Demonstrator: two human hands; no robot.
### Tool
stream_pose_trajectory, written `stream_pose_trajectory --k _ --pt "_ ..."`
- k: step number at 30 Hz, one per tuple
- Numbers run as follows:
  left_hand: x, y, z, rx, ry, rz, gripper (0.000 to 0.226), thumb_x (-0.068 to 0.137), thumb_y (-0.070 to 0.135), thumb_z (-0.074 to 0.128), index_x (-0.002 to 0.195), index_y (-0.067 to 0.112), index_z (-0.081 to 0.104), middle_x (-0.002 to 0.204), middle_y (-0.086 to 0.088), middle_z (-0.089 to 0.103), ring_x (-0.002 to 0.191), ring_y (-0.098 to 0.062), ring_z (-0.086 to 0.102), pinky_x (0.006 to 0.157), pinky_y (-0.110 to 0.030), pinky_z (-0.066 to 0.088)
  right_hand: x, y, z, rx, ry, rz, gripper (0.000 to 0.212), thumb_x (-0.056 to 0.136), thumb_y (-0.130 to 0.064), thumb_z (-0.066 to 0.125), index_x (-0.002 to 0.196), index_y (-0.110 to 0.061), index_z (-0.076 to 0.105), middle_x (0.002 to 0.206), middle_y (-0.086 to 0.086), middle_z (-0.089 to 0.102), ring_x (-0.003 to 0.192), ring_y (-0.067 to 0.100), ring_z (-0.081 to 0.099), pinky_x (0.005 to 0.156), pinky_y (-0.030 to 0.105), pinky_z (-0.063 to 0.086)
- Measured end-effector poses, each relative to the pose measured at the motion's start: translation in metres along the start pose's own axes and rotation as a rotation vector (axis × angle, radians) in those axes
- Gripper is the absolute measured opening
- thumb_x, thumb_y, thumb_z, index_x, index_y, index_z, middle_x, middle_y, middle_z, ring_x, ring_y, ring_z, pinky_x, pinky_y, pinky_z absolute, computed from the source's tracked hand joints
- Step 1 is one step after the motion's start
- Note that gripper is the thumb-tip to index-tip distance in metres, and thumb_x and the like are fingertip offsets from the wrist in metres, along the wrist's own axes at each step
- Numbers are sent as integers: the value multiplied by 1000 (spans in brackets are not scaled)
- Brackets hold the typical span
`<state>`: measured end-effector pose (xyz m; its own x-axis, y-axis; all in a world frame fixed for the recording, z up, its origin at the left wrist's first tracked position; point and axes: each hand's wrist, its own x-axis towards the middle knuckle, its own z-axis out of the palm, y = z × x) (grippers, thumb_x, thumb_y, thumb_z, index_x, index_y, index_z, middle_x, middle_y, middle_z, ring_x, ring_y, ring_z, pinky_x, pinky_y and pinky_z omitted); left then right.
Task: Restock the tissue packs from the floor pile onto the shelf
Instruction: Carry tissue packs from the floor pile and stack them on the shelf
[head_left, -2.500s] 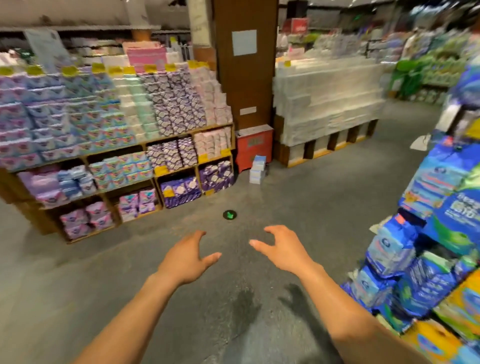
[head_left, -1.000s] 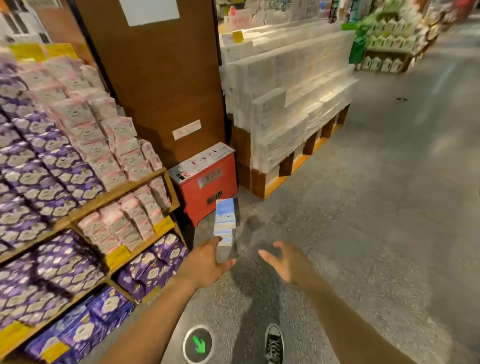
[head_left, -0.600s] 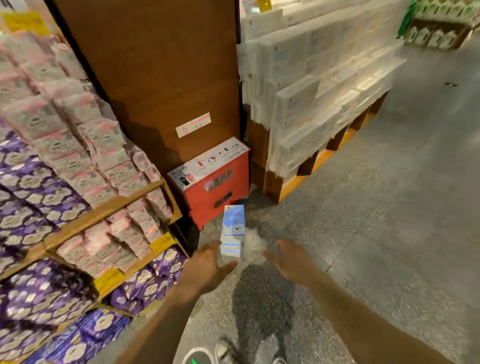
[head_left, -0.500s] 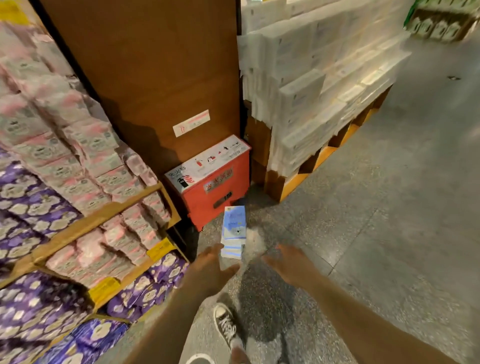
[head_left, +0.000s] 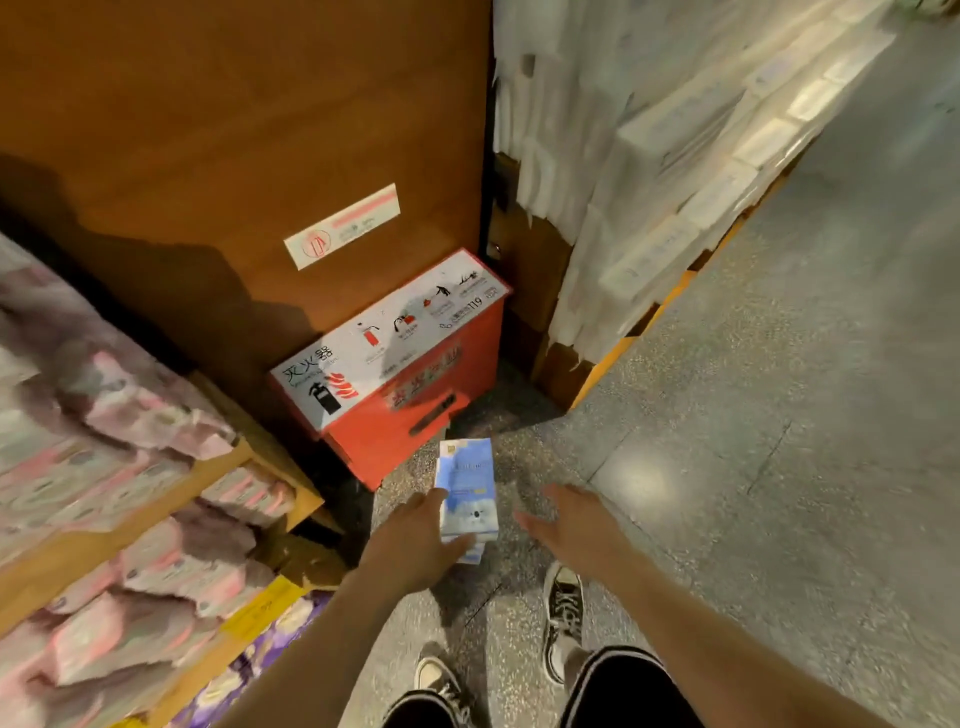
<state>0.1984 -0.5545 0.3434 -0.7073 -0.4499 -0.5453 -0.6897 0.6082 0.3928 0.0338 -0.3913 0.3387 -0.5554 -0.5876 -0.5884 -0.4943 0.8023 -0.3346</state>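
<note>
The small pile of blue tissue packs (head_left: 467, 493) stands on the speckled floor (head_left: 727, 467). The left hand (head_left: 418, 540) is at its 8 o'clock, fingers spread fairly straight against its left side and thumb along the near edge. The right hand (head_left: 569, 519) is open at its 3 o'clock, just apart and holding nothing. A red fire-extinguisher box (head_left: 410, 384) sits at the pile's 11 o'clock, a wooden shelf (head_left: 156, 519) at 9.
</note>
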Motion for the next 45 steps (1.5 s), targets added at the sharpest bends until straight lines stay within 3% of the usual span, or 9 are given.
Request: stream_pose_trajectory --k 8,13,17,19,21,26,35,39,45 --pt "252 -79 100 -105 84 -8 69 95 50 58 150 18 32 147 -9 45 127 -29 48 98 -36 43 268 49 100 -28 12 -79 90 87 -81 33 144 -13 45 143 13 52 132 34 48 105 45 45" --pt "385 -140 198 -242 138 -90 81 88 56 64 149 15 32 145 -15 47 127 -35 49 96 -41 45 396 86 182 51 7 -50 78 92 -68 51 142 -9 44 130 18 61 118 36 59 93 40 50" --pt "447 -162 252 -526 171 -181 99 89 45 67 156 8 4 157 -8 30 135 -24 41 103 -37 39 466 105 245 359 -30 78 82 81 -77 58 125 -8 60 121 12 68 114 32 64 93 38 52" --pt "471 -172 271 -590 124 -257 106 92 43 65 155 3 -10 152 -7 40 129 -25 48 90 -34 42 492 111 271 566 -51 124 78 77 -75 65 125 -13 66 125 7 68 117 27 65 94 38 53" --pt "483 -179 282 -585 118 -326 99 89 52 65 154 4 9 139 -10 54 122 -30 55 77 -29 39 506 112 288 731 -122 170 55 85 -63 68 117 -18 69 118 2 71 104 21 70 80 34 56" --pt "485 -188 291 -594 179 -318 64 80 64 68 125 22 52 119 7 65 104 -20 63 78 -30 45 505 99 304 915 -169 143 26 90 -46 71 97 -20 73 103 -1 77 84 10 73 77 33 61" --pt "387 -122 189 -630 373 -175 62 82 56 71 131 29 42 100 14 60 91 -17 64 73 -32 50 413 60 195 942 -40 -82 15 91 -36 72 104 -28 72 105 -7 78 96 12 74 89 41 60" --pt "298 -70 103 -671 475 -128 56 84 54 71 124 32 39 89 17 57 68 0 54 53 -13 37 330 20 106 931 31 -197 33 90 -38 72 120 -25 69 112 -10 75 104 9 72 93 39 58" --pt "136 5 -24 -731 578 -46 72 83 50 73 141 31 36 91 26 58 70 8 55 64 -23 50 171 -44 -25 891 77 -262 39 88 -37 74 124 -29 65 118 -7 73 109 15 70 93 42 58"
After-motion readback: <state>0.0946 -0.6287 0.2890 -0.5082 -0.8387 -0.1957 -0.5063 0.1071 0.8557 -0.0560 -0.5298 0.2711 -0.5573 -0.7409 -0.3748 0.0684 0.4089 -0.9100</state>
